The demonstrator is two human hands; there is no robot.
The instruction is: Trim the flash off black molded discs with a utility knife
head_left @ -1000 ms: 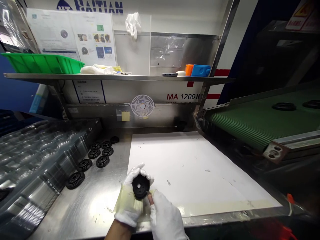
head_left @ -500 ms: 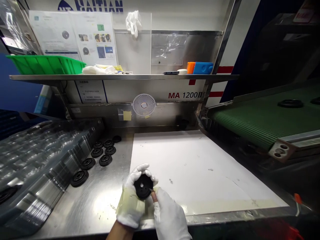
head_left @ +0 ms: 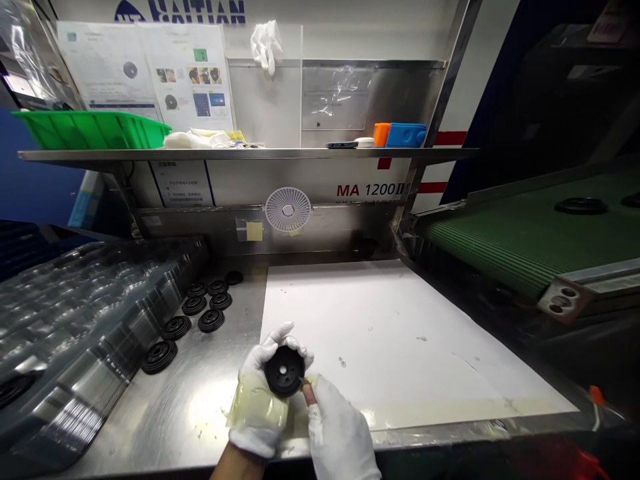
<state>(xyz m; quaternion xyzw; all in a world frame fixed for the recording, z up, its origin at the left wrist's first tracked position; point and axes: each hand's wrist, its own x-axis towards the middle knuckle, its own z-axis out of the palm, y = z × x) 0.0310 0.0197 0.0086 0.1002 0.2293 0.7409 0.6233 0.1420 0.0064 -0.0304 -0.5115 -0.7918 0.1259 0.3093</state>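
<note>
My left hand, in a white glove, is wrapped around a round black plastic part with a centre hole, held up over the steel bench near its front edge. My right hand, also gloved, pinches a small thin tool whose tip touches the lower right rim of the part. Both hands sit at the left edge of a white sheet.
Several more black round parts lie in rows on the steel bench, beside stacked clear plastic trays at left. A green conveyor belt carrying black parts runs at right. A shelf above holds a green bin and small boxes.
The black part has turned slightly in my left hand, showing its centre hole more squarely. My right hand has stayed at its rim. The view has barely shifted.
</note>
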